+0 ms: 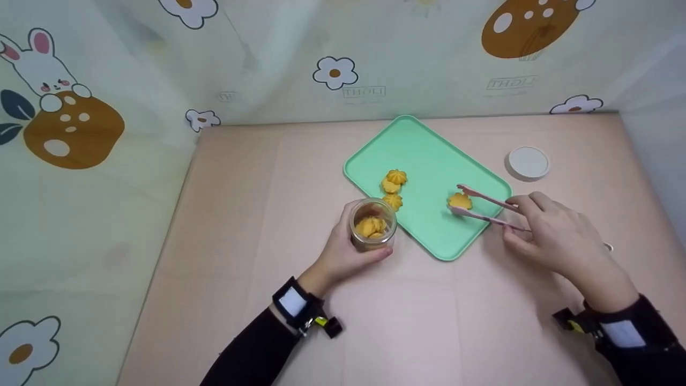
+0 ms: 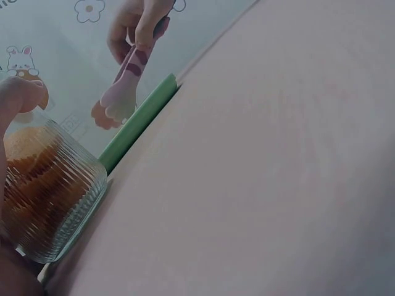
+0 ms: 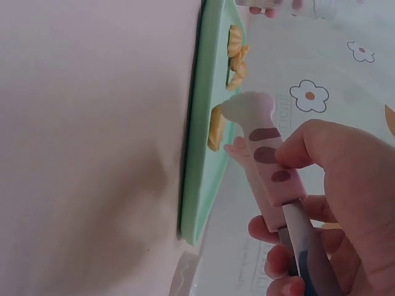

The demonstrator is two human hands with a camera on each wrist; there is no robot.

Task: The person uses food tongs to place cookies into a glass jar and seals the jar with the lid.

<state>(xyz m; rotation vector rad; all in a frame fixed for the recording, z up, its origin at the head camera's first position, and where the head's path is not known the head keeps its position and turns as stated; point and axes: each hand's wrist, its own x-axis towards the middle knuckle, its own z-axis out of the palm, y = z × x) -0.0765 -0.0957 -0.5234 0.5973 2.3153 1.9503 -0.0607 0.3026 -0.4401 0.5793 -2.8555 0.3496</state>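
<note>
In the head view my left hand [image 1: 343,244] grips a ribbed glass jar [image 1: 373,245] with several yellow cookies [image 1: 370,227] inside. The left wrist view shows the jar [image 2: 55,191] from the side, low by the tray. My right hand [image 1: 557,236] holds pink paw-tipped tongs [image 1: 487,218], their arms apart on either side of a single cookie [image 1: 460,201] on the green tray [image 1: 429,155]. In the right wrist view the tongs [image 3: 265,148] have metal handles, and one paw tip overlaps the cookie [image 3: 215,128]; whether they touch cannot be told.
Three more cookies [image 1: 394,185] lie in a cluster at the tray's left edge, beside the jar. A round white lid [image 1: 528,163] sits on the table [image 1: 241,214] right of the tray. A printed curtain [image 1: 268,59] hangs behind and to the left.
</note>
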